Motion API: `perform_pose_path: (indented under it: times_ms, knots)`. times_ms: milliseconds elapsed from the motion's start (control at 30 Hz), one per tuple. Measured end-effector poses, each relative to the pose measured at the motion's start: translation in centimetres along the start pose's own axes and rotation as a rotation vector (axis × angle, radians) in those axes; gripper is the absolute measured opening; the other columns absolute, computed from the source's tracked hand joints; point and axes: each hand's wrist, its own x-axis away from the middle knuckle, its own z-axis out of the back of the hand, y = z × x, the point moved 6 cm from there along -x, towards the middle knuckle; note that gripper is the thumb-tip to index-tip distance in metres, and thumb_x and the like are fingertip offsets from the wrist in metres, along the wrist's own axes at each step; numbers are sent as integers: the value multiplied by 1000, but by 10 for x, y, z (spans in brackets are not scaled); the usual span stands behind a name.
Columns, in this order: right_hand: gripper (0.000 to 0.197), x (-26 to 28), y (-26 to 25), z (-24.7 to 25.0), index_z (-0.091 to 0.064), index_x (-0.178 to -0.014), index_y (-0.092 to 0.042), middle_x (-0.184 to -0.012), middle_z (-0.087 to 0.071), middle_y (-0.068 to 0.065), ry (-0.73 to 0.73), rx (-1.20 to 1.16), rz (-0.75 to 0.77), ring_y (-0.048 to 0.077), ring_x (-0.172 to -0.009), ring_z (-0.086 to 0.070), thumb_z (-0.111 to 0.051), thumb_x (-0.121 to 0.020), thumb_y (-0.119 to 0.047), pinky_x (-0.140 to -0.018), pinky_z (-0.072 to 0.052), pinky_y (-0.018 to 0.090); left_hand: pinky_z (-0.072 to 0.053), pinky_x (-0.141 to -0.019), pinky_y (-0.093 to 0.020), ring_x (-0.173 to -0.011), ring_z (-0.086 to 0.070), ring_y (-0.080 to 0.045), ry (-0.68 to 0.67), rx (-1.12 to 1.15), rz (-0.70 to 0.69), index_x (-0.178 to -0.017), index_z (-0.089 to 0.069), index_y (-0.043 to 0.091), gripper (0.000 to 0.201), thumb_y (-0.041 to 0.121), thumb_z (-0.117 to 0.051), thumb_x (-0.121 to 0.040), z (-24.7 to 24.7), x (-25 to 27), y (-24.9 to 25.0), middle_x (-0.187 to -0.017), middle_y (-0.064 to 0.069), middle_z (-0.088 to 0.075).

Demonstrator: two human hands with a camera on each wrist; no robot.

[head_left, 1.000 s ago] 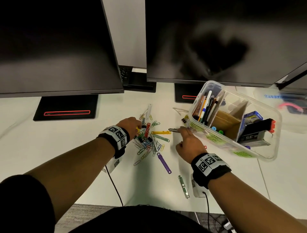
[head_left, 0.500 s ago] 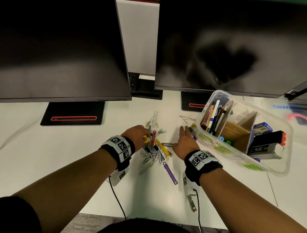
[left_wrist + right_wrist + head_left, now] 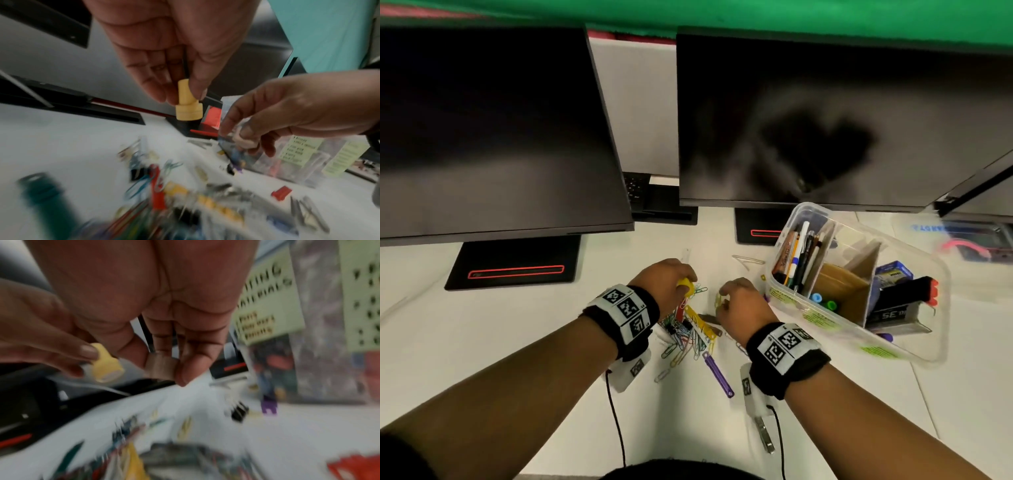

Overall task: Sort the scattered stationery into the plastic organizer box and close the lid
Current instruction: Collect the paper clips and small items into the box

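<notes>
My left hand (image 3: 683, 287) hovers over a pile of coloured paper clips (image 3: 688, 337) and pinches a yellow push pin (image 3: 686, 285) (image 3: 188, 107) between thumb and fingers. Just to its right, my right hand (image 3: 724, 301) pinches a small pale item (image 3: 160, 368) (image 3: 244, 141) whose kind I cannot tell. The clear plastic organizer box (image 3: 893, 349) stands open right of both hands. It holds pens (image 3: 798, 253), cardboard dividers and a black stapler (image 3: 907, 294). A purple clip (image 3: 717, 373) lies below the pile.
Two dark monitors (image 3: 482, 137) (image 3: 825, 120) on black stands fill the back of the white desk. A translucent plastic piece (image 3: 969, 240) lies behind the box at far right. A metal clip (image 3: 765, 435) lies near the desk's front edge, under my right wrist.
Both hands have risen off the pile. My right hand went from flat, reaching fingers to a pinch on the small pale item, and the left lifted the yellow push pin. The view tilted upward.
</notes>
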Motion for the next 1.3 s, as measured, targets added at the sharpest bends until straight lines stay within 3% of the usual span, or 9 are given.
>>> perform_pose_path:
  times_ms: [200, 367, 533, 667, 767, 900, 1133, 1233, 1300]
  knots:
    - [12, 48, 21, 78, -62, -92, -7, -92, -57, 7, 391, -123, 122, 21, -78, -56, -58, -81, -10, -72, -46, 26, -38, -76, -18, -78, -51, -10, 161, 156, -152, -106, -62, 19, 19, 23, -59, -88, 19, -14, 80, -104, 0, -61]
    - [15, 60, 87, 111, -65, -95, -5, -97, -61, 15, 523, -91, -22, 28, -90, -58, -60, -81, -7, -79, -43, 26, -45, -78, -20, -77, -55, -13, 115, 240, -264, -106, -63, 21, 21, 18, -60, -86, 5, -24, 151, -100, 2, -58]
    - [30, 65, 123, 110, -65, -109, -12, -106, -65, 12, 496, -58, -16, 31, -99, -59, -65, -81, -22, -90, -46, 34, -51, -89, -27, -98, -63, -19, -25, 244, -364, -133, -47, 29, 51, 4, -46, -89, -20, -30, 193, -114, -6, -66]
    - [32, 71, 129, 103, -67, -94, -12, -98, -65, 10, 439, 84, -5, 32, -94, -56, -70, -74, -37, -85, -47, 38, -44, -78, -21, -84, -53, -12, 33, 92, -321, -123, -53, 28, 39, 9, -42, -92, -19, -38, 186, -108, 0, -63]
    - [42, 71, 122, 87, -62, -110, -19, -105, -61, 2, 235, 315, 69, 27, -105, -50, -63, -78, -46, -88, -37, 39, -42, -82, -19, -93, -55, -12, 108, 74, -304, -107, -62, 23, 27, 9, -47, -90, -16, -42, 167, -110, 3, -60]
    - [23, 68, 125, 87, -63, -108, -14, -106, -64, 7, 217, 281, 80, 29, -105, -57, -51, -89, -20, -90, -39, 37, -48, -80, -25, -80, -50, -10, 93, 13, -260, -99, -64, 19, 17, 13, -52, -89, -25, -36, 142, -96, 6, -55]
    - [23, 72, 134, 96, -65, -108, -9, -102, -65, 13, 282, 183, 92, 32, -95, -60, -55, -88, -11, -81, -49, 34, -37, -66, -10, -77, -52, -10, 254, 56, -283, -93, -58, 12, 10, 8, -55, -84, -49, -23, 131, -105, 7, -43]
    - [22, 70, 138, 96, -65, -108, -9, -102, -64, 12, 281, 172, 61, 31, -96, -59, -54, -89, -12, -82, -49, 34, -43, -79, -19, -97, -57, -21, 89, -76, -242, -103, -59, 13, 19, 13, -50, -87, -84, -31, 115, -115, -1, -51]
    - [20, 70, 143, 96, -66, -105, -9, -100, -65, 12, 293, 179, 38, 31, -93, -60, -55, -89, -11, -80, -51, 35, -38, -103, -25, -126, -45, -22, -85, -192, -212, -129, -48, 15, 40, 19, -48, -89, -111, -38, 104, -140, -1, -39]
